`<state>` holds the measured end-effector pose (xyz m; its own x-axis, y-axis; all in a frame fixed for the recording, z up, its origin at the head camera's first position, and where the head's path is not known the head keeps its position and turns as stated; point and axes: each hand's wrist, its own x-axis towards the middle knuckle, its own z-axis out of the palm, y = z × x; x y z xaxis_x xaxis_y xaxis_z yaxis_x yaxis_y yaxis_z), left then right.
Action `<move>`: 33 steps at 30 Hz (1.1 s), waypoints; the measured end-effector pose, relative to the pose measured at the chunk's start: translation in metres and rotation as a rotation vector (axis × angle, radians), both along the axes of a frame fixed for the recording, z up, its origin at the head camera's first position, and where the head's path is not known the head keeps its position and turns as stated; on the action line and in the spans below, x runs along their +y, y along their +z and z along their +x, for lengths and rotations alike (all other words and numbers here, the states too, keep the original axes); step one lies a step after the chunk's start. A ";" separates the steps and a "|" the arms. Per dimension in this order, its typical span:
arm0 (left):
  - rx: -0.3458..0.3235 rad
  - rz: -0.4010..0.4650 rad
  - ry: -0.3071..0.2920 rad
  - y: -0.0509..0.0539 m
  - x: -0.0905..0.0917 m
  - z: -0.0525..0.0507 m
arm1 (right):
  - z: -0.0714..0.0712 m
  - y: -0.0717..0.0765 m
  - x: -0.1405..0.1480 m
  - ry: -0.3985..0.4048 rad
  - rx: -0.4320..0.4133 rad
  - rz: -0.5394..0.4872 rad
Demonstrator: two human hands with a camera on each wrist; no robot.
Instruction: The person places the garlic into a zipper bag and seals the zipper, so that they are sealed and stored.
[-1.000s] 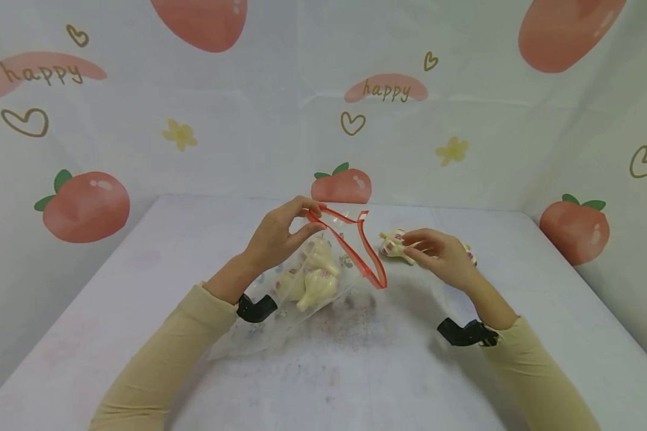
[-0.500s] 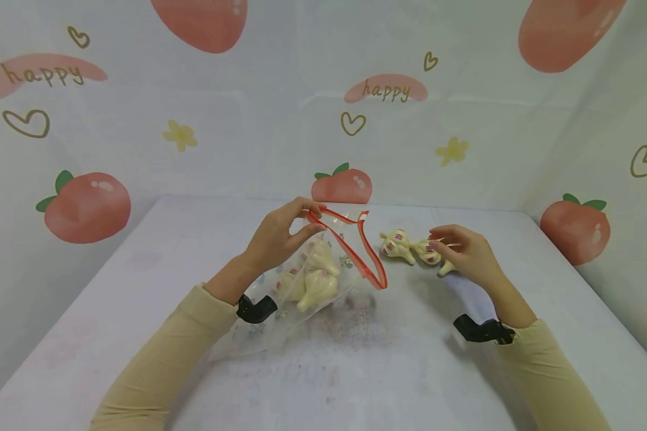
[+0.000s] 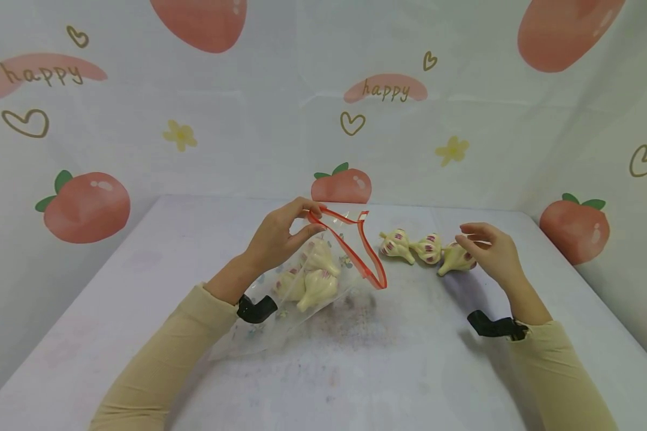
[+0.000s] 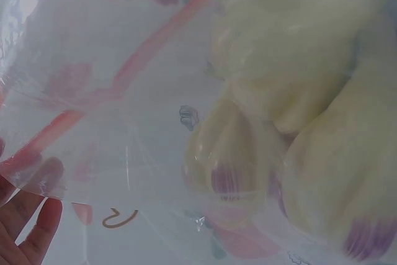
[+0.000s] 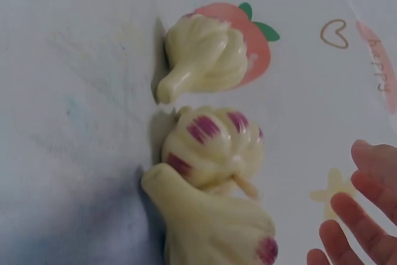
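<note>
Red edging [image 3: 375, 260] rims the mouth of the clear plastic bag [image 3: 365, 272], which gapes as my left hand [image 3: 275, 238] pinches its far left corner between thumb and fingers, with three garlic bulbs [image 3: 320, 287] lying inside. Right of the bag, three more sit close together in a row on the white table [image 3: 366, 371]: a left bulb [image 3: 395, 244], a middle bulb [image 3: 428, 248] and a right bulb [image 3: 456, 258]. My right hand [image 3: 493, 251], well apart from the other, holds nothing, its fingers loosely bent just beside the right bulb.
</note>
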<state>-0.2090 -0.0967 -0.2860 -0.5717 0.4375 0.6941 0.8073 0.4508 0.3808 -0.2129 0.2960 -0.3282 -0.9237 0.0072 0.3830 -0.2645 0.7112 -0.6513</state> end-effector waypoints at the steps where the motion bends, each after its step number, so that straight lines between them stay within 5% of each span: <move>1: -0.001 0.000 0.001 0.000 0.000 0.000 | 0.000 -0.001 0.002 -0.014 -0.006 0.003; 6: -0.007 0.000 0.000 0.001 0.000 0.001 | -0.001 -0.003 0.008 -0.045 -0.070 0.019; 15: 0.018 0.012 -0.023 -0.001 0.000 0.000 | -0.004 -0.006 0.011 -0.032 -0.329 0.047; 33: 0.034 0.016 -0.024 -0.003 0.000 0.000 | -0.009 -0.018 0.017 0.028 -0.487 0.073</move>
